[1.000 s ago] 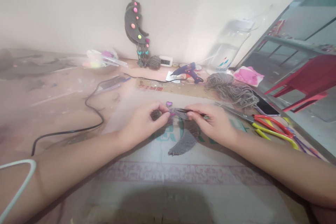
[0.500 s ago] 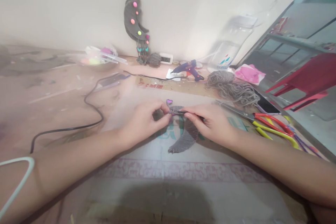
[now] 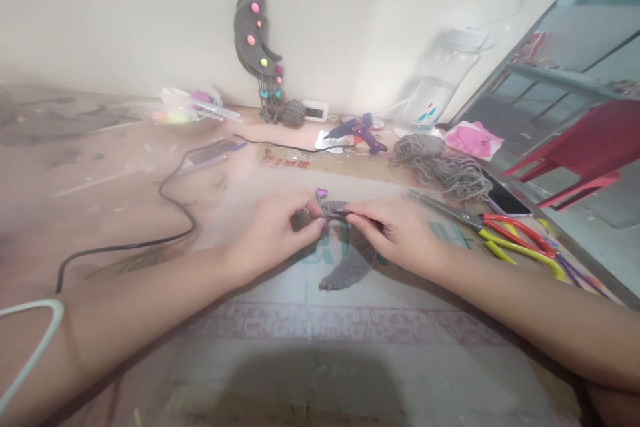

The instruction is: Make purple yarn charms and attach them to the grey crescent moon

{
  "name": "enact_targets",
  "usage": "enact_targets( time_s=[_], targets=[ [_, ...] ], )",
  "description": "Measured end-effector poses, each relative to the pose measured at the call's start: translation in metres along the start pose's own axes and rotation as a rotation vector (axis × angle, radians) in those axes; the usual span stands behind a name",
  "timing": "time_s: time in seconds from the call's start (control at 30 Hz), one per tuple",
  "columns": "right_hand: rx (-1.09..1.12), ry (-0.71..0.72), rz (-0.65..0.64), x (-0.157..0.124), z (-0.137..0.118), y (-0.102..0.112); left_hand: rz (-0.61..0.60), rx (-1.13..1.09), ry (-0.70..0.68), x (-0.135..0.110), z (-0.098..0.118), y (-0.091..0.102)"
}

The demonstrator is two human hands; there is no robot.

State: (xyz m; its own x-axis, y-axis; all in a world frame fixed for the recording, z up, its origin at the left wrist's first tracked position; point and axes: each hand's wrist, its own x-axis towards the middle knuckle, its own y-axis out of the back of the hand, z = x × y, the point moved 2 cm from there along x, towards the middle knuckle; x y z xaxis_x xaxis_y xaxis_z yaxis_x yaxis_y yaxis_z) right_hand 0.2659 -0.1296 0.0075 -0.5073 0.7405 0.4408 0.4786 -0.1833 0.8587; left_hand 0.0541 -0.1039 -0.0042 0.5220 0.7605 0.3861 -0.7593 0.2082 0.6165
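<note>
A grey yarn-wrapped crescent (image 3: 353, 260) lies flat on the work mat (image 3: 320, 327) in front of me. My left hand (image 3: 277, 230) pinches its upper tip, fingers closed. My right hand (image 3: 397, 230) is closed on a thin dark tool (image 3: 345, 213), whose point meets the same tip right by my left fingertips. A small purple heart bead (image 3: 321, 193) sits just above that spot.
A finished grey crescent with coloured pompoms (image 3: 255, 40) hangs on the wall. A blue glue gun (image 3: 357, 132), a black cable (image 3: 170, 193), loose grey yarn (image 3: 443, 167), red and yellow scissors (image 3: 505, 233), a phone (image 3: 503, 200) and a clear jar (image 3: 440, 87) surround the mat.
My hands have drawn slightly closer together at the crescent's tip. The view has shifted a little; nothing else has moved.
</note>
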Motion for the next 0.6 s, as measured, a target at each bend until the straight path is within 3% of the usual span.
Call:
enact_targets(
  time_s=[0.17, 0.3, 0.47, 0.6],
  targets=[
    [-0.028, 0.004, 0.009, -0.001, 0.0, -0.001, -0.008, -0.007, 0.035, 0.0, -0.002, -0.001],
    [0.04, -0.051, 0.046, -0.002, 0.001, 0.0, -0.018, -0.075, 0.156, 0.001, -0.003, -0.001],
    [0.316, -0.333, 0.113, 0.005, 0.008, 0.004, -0.03, -0.252, 0.302, 0.001, -0.001, 0.0],
    [0.522, -0.478, -0.057, 0.012, 0.011, -0.001, -0.017, -0.352, 0.31, 0.001, -0.003, -0.001]
  ],
)
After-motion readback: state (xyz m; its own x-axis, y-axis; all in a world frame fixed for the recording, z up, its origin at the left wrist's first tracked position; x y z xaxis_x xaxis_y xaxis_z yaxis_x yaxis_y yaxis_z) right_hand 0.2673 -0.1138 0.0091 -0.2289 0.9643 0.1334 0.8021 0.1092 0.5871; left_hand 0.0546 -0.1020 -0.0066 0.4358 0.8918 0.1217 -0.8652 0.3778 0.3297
